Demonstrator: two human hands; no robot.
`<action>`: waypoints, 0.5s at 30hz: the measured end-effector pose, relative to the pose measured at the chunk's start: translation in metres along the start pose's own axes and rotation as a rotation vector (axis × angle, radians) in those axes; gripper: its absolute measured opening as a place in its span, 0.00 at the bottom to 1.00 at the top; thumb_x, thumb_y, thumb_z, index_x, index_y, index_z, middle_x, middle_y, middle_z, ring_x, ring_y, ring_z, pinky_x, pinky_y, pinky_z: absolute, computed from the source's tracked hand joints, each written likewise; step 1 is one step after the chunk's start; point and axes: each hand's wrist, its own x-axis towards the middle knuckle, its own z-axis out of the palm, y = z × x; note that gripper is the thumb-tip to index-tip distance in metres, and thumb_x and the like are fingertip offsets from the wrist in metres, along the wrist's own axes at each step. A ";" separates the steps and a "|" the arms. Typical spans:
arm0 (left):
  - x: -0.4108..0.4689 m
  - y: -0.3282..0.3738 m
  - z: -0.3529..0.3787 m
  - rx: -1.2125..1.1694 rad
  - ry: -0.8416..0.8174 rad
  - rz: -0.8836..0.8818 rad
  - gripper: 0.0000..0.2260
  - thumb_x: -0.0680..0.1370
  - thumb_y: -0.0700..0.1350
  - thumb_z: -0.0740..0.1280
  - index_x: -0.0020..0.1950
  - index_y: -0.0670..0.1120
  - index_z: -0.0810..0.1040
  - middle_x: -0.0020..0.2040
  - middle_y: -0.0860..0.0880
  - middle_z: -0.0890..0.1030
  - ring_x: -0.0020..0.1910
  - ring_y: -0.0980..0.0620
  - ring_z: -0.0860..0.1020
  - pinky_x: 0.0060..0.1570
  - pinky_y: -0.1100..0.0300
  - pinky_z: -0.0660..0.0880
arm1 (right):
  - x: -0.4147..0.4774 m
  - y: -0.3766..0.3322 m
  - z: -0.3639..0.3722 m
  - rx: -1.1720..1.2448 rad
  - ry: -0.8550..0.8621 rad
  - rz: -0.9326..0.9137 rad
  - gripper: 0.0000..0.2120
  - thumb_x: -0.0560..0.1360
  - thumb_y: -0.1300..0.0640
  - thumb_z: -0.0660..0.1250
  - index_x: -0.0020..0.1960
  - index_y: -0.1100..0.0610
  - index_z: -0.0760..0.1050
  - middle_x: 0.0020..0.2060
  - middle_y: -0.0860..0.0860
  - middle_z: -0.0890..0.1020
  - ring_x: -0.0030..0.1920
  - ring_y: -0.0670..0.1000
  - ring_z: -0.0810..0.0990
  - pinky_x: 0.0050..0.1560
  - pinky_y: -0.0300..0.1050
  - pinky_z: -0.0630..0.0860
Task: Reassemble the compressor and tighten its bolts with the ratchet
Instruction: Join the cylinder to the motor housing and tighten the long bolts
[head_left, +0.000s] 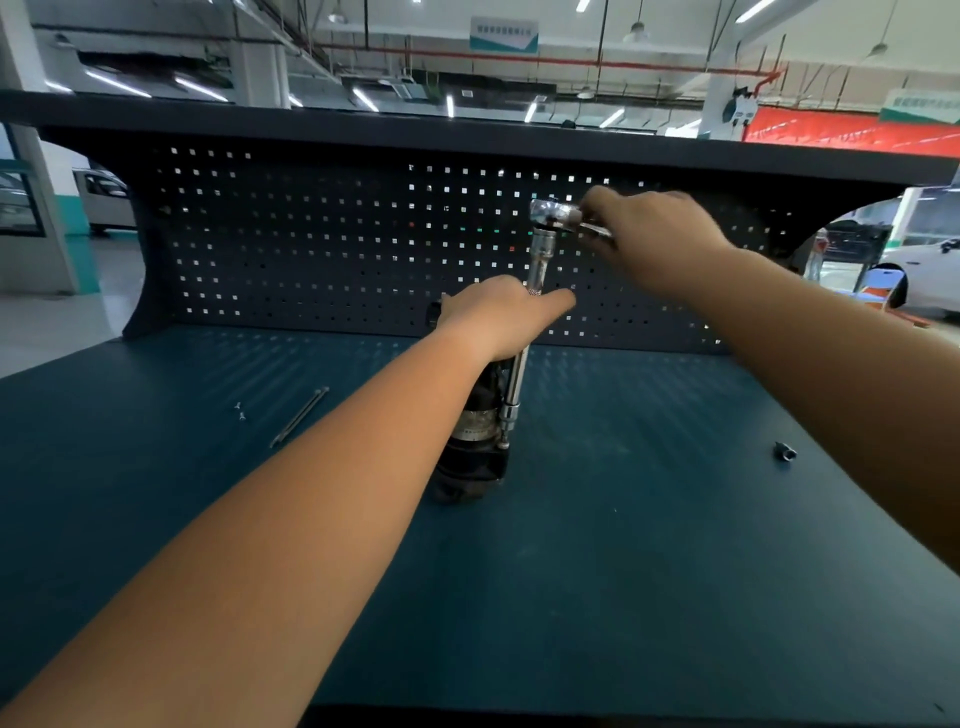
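Compressor (470, 457): stood upright on bench (675, 545).
Left hand (498, 317): wrapped around compressor top.
Right hand (649, 223): closed around ratchet (553, 215) handle, extension bar (524, 332) running down to a bolt.

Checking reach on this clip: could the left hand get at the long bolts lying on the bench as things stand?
Probably yes: the long bolts lie uncovered just left of the left hand, though it now grips the compressor.
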 end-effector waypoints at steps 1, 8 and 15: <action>0.000 -0.001 0.001 -0.007 -0.009 -0.001 0.22 0.75 0.66 0.58 0.37 0.48 0.73 0.36 0.51 0.75 0.40 0.50 0.75 0.48 0.51 0.69 | -0.003 0.004 -0.005 -0.006 0.009 0.012 0.15 0.79 0.50 0.60 0.60 0.58 0.69 0.50 0.60 0.81 0.50 0.62 0.78 0.49 0.51 0.67; 0.001 -0.003 0.001 -0.018 -0.019 0.014 0.25 0.75 0.67 0.57 0.48 0.45 0.76 0.40 0.53 0.74 0.45 0.49 0.76 0.51 0.51 0.71 | -0.028 0.003 -0.058 -0.100 -0.220 0.043 0.20 0.75 0.39 0.62 0.60 0.50 0.76 0.52 0.51 0.81 0.54 0.56 0.76 0.43 0.47 0.69; -0.003 0.002 0.002 0.017 0.055 0.008 0.18 0.76 0.57 0.57 0.31 0.48 0.65 0.28 0.52 0.69 0.30 0.51 0.69 0.50 0.51 0.67 | -0.049 -0.039 -0.090 -0.260 -0.252 -0.116 0.22 0.78 0.51 0.62 0.30 0.55 0.59 0.29 0.51 0.66 0.29 0.48 0.65 0.34 0.44 0.64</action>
